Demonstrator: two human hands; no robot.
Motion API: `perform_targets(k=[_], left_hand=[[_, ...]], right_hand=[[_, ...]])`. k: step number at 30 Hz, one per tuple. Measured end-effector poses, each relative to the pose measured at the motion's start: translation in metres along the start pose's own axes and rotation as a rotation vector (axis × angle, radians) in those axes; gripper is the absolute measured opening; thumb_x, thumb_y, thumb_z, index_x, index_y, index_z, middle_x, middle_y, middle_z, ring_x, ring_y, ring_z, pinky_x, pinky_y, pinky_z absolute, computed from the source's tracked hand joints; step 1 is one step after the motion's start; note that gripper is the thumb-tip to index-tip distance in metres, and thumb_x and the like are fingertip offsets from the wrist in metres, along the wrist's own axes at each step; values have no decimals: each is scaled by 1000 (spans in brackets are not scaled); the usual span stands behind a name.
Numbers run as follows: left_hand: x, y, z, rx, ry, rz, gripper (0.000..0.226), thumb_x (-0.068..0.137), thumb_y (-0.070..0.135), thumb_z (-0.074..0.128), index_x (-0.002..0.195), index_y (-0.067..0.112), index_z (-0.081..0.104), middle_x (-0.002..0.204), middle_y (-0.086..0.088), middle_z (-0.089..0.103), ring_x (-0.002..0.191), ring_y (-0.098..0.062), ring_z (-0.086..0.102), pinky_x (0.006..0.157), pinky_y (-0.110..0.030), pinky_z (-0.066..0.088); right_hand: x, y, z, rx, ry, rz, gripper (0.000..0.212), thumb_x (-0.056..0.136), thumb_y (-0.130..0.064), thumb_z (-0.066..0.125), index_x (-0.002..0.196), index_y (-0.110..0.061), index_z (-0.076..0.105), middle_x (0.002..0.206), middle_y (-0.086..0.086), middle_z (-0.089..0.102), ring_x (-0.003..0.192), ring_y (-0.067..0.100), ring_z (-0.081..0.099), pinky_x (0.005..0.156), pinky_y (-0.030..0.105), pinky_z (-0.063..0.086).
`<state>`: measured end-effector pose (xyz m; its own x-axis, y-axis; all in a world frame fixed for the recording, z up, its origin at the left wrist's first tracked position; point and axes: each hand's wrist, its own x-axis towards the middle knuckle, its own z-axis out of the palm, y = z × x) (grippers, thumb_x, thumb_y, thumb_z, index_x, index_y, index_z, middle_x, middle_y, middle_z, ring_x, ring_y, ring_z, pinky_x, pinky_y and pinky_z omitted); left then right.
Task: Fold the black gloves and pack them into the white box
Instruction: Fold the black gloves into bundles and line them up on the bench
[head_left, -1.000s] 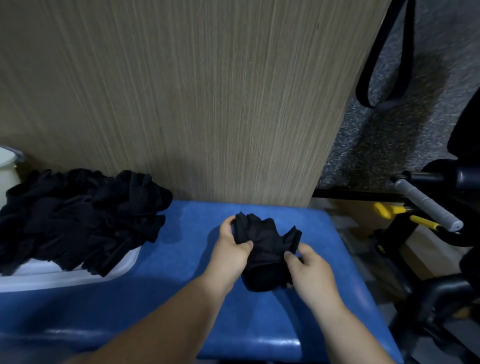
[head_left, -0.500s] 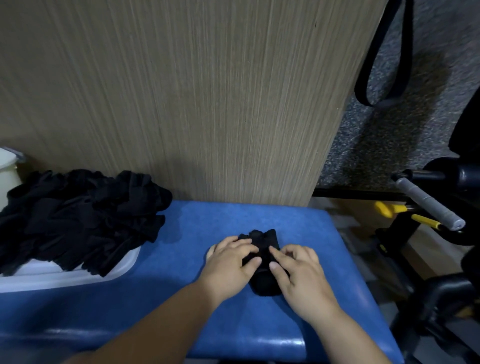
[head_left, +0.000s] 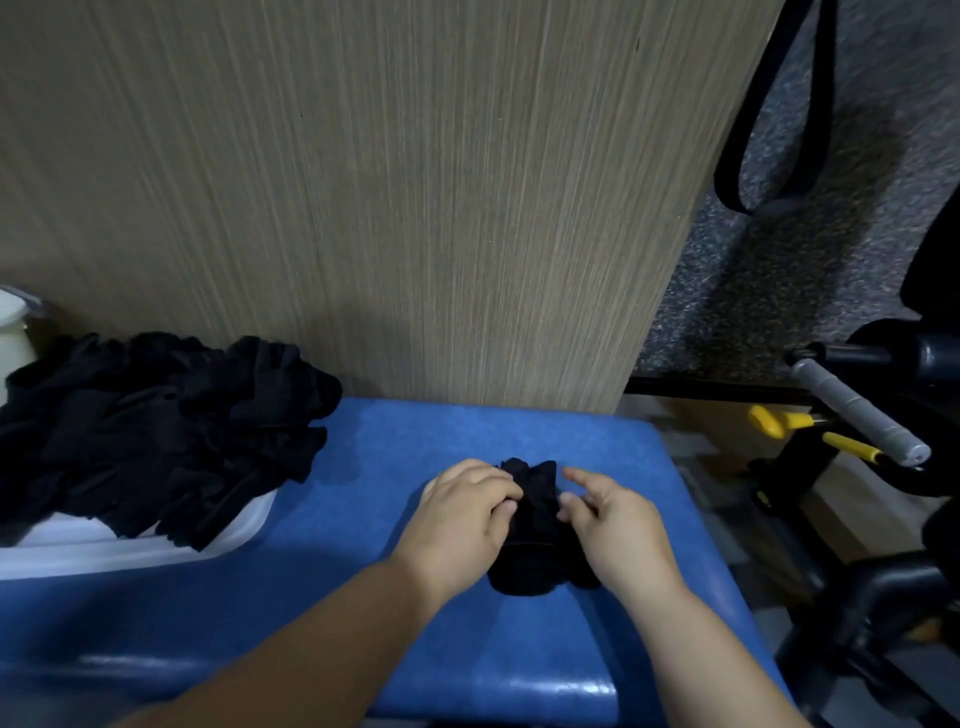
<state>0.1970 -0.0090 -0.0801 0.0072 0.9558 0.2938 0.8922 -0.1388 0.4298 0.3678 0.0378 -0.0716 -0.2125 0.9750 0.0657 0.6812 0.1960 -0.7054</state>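
Observation:
A folded black glove (head_left: 535, 525) lies on the blue padded surface (head_left: 363, 597), in the middle. My left hand (head_left: 462, 525) sits on the glove's left side, its fingers curled over the edge and gripping the fabric. My right hand (head_left: 618, 530) rests on the glove's right side with the thumb touching it and the index finger lifted straight. At the left stands the white box (head_left: 130, 551), with a heap of black gloves (head_left: 156, 431) piled in it and spilling over its rim.
A wood-grain panel (head_left: 415, 208) rises right behind the blue surface. To the right, past the surface's edge, stands black equipment with a grey handle (head_left: 857, 415) and yellow parts. A black strap (head_left: 779, 156) hangs at the upper right. A white container (head_left: 13, 332) shows at the far left.
The glove was held up between both hands, then laid down and pressed flat. Now my left fingers curl on its edge and my right fingers have lifted.

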Motion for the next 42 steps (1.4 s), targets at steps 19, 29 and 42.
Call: perform_targets(k=[19, 29, 42], left_hand=[[-13, -1, 11, 83, -262, 17, 41, 101, 42, 32, 142, 39, 39, 155, 14, 28, 146, -5, 10, 118, -27, -2], [-17, 0, 11, 136, -276, 25, 42, 101, 45, 28, 143, 47, 32, 156, 20, 20, 146, -5, 5, 117, -31, 3], [-16, -3, 11, 159, -347, -37, 61, 101, 48, 25, 153, 26, 3, 160, 14, -5, 145, -2, -11, 119, -29, -8]], right_hand=[[31, -1, 22, -276, 66, 103, 32, 92, -49, 52, 107, -23, 65, 104, 0, 67, 109, 21, 53, 85, 32, 46], [35, -1, 15, -234, 90, 132, 20, 97, -38, 48, 103, -22, 57, 100, 2, 68, 98, 24, 59, 72, 30, 43], [11, 10, 17, -416, -211, -175, 52, 101, -41, 34, 151, -31, 23, 160, -10, 10, 148, 11, 2, 119, 33, 5]])
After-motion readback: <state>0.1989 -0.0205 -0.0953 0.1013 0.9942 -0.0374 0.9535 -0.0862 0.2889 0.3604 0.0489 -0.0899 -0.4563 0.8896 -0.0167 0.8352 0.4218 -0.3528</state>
